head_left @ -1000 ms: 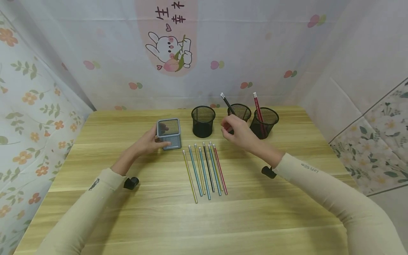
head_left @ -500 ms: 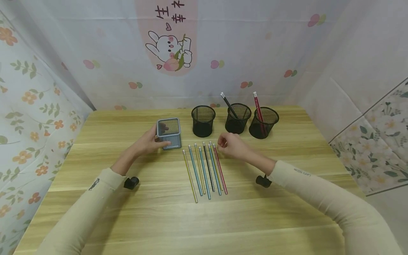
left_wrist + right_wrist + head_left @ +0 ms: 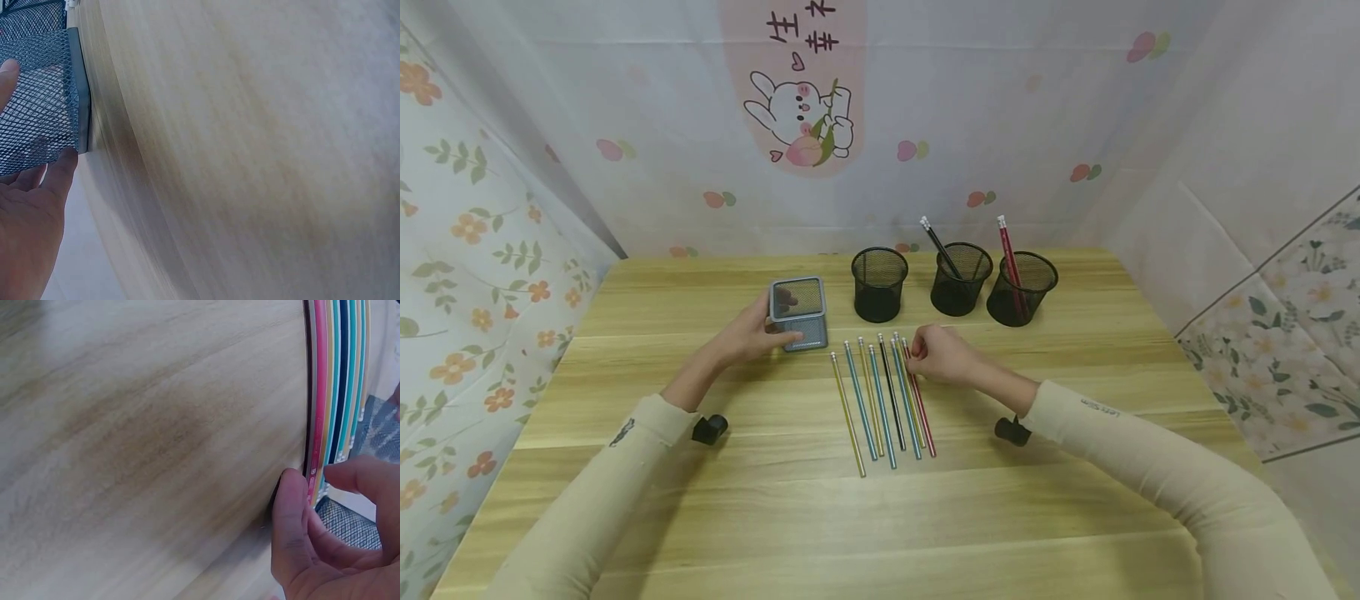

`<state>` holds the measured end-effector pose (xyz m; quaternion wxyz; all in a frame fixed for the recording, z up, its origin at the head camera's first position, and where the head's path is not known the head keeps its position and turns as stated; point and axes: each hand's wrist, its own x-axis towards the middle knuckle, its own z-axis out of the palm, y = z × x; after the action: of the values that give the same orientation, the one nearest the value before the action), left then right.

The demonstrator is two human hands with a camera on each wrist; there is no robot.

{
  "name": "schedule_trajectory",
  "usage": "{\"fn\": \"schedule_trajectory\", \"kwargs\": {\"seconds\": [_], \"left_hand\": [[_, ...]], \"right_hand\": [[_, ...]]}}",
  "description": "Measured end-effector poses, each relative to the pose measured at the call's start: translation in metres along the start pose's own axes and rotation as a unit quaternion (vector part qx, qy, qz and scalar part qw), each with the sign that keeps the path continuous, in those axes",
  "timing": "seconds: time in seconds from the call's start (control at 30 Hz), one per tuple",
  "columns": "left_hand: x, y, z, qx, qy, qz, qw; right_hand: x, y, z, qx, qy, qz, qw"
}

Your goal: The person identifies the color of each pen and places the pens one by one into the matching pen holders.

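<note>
My left hand (image 3: 747, 335) grips a square grey mesh pencil holder (image 3: 810, 331) at the left, thumb on its near side and fingers on the far side; the left wrist view shows the mesh wall (image 3: 37, 94) between them. A row of pencils lies on the table, yellow, blue, black and red. At its right end my right hand (image 3: 946, 357) reaches down to the eraser end of the red pencil (image 3: 925, 417). In the right wrist view, thumb and index finger stand on either side of the red pencil (image 3: 320, 381), with a gap between their tips.
Behind the pencils stand round black mesh cups: one without pencils (image 3: 877, 302), one with black pencils (image 3: 955, 296) and one with red pencils (image 3: 1009, 307). A printed curtain (image 3: 685, 125) hangs along the back edge of the wooden table (image 3: 760, 525).
My right hand has moved from the cup with the black pencils down and left to the red pencil on the table. My left hand stays on the grey holder.
</note>
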<state>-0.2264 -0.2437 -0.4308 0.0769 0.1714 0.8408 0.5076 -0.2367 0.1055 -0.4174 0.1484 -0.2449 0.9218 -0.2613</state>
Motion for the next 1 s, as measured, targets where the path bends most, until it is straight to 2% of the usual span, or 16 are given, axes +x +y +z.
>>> {"fn": "schedule_trajectory", "kwargs": {"seconds": [0.33, 0.83, 1.0], "left_hand": [[0.0009, -0.0008, 0.0004, 0.001, 0.003, 0.001, 1.0], [0.0008, 0.0004, 0.0001, -0.011, 0.0, -0.005, 0.9999], [0.0005, -0.0001, -0.0002, 0.001, 0.002, 0.0, 1.0]], "right_hand": [[0.0039, -0.0053, -0.0002, -0.029, -0.037, 0.03, 0.9985], [0.0062, -0.0076, -0.0036, -0.009, -0.052, 0.058, 0.9969], [0.0051, -0.0073, -0.0047, -0.002, -0.056, 0.059, 0.9967]]}}
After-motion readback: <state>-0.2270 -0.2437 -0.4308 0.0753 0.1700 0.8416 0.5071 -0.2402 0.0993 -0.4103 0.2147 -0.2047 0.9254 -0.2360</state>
